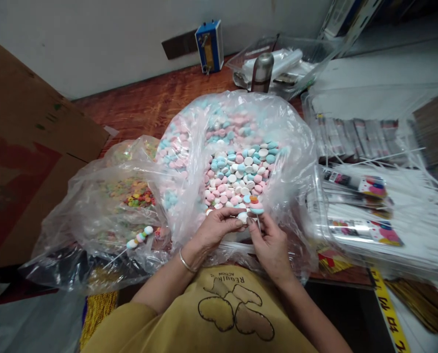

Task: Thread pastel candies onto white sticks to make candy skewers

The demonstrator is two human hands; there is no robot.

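My left hand (216,229) pinches a white marshmallow (243,216) between thumb and fingertips. Close beside it, my right hand (271,243) grips a thin white stick (258,223) that carries blue, pink and orange sweets (255,204) at its top. Both hands are over the near edge of a large open plastic bag (296,147) full of pink, blue and white marshmallows (237,171). To the left, a threaded candy skewer (140,237) lies on a second clear bag (93,196), which holds small red, orange and green sweets (140,198).
On the right, a clear plastic bin (325,230) holds white sticks (413,196) and printed wrappers (366,231). A cardboard box (31,147) stands at the left. Behind the bags are a blue device (209,46), a dark bottle (262,72) and a clear tray (310,54).
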